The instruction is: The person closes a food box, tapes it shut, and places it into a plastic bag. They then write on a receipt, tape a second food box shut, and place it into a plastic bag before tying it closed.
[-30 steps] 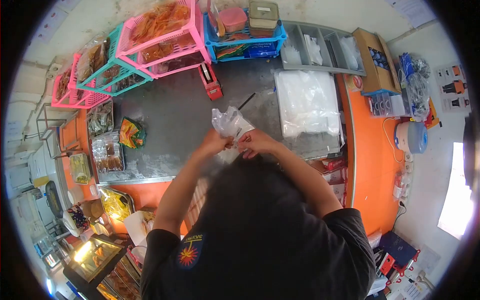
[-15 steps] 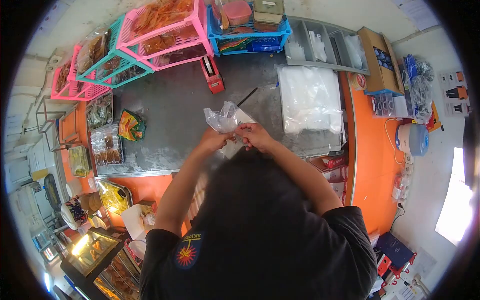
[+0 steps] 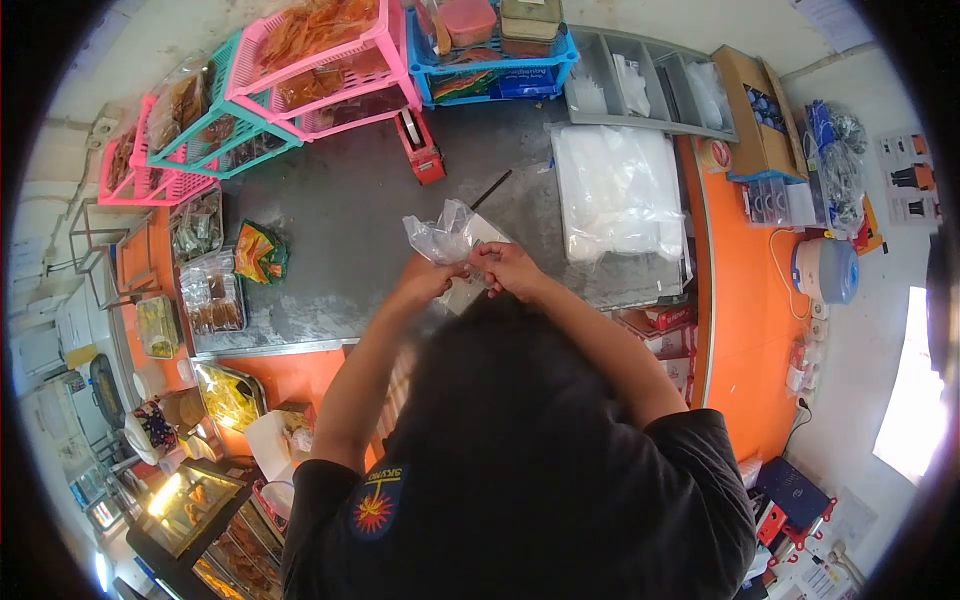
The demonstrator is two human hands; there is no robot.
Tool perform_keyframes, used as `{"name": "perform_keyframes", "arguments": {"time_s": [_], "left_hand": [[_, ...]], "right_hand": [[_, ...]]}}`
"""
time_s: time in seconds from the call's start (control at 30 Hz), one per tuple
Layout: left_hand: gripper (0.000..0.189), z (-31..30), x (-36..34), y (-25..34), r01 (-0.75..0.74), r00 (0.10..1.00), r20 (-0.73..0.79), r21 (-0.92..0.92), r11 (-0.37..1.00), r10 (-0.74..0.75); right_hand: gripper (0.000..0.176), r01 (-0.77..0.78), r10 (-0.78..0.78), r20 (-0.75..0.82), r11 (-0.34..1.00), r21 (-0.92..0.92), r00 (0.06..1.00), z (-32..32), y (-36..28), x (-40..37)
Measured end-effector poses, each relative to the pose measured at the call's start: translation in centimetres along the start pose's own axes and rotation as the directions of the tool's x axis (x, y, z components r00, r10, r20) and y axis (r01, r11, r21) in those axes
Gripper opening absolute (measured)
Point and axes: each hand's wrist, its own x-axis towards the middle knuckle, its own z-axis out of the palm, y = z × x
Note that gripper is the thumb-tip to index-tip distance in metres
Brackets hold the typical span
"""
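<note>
A clear plastic bag sticks up between my hands over the dark worktop, its loose end to the upper left. My left hand is closed on the bag from the left. Close against it, my right hand pinches at the gathered part of the same bag. What lies inside the bag, if anything, I cannot make out. Just behind my hands is a flat white item, partly covered by them. A thin dark stick slants away beyond it.
A red tape dispenser stands beyond my hands. To the right lies a stack of clear bags. Pink baskets and a blue rack line the back, beside a grey divided tray. A green-orange packet lies left.
The view has shifted very slightly. Both hands stay close together on the bag, almost unmoved.
</note>
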Motion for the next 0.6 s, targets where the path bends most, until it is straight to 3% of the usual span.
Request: {"name": "perform_keyframes", "arguments": {"time_s": [0.23,0.33,0.4,0.5,0.6], "left_hand": [[0.029,-0.2,0.3,-0.6,0.022,1.0,0.002,-0.019,1.0,-0.022],[0.025,-0.3,0.4,-0.7,0.101,0.995,-0.006,-0.035,0.994,-0.102],[0.02,-0.4,0.3,-1.3,0.063,0.996,0.068,-0.23,0.971,-0.049],[0.017,-0.4,0.8,-2.6,0.15,0.989,0.065,-0.324,0.934,-0.136],[0.016,-0.2,2.0,-4.5,0.125,0.992,0.04,-0.434,0.892,-0.119]], "right_hand": [[0.036,0.056,-0.054,0.017,0.99,-0.126,0.998,0.0,0.2,-0.2],[0.036,0.082,-0.082,-0.02,0.996,-0.035,0.996,0.4,1.0,0.2],[0.037,0.099,-0.1,-0.033,0.994,-0.041,0.994,0.8,1.2,0.3],[0.036,0.096,-0.096,-0.026,0.995,-0.031,0.995,1.0,1.3,0.3],[0.036,0.095,-0.094,0.011,0.995,-0.044,0.995,0.7,0.9,-0.5]]}}
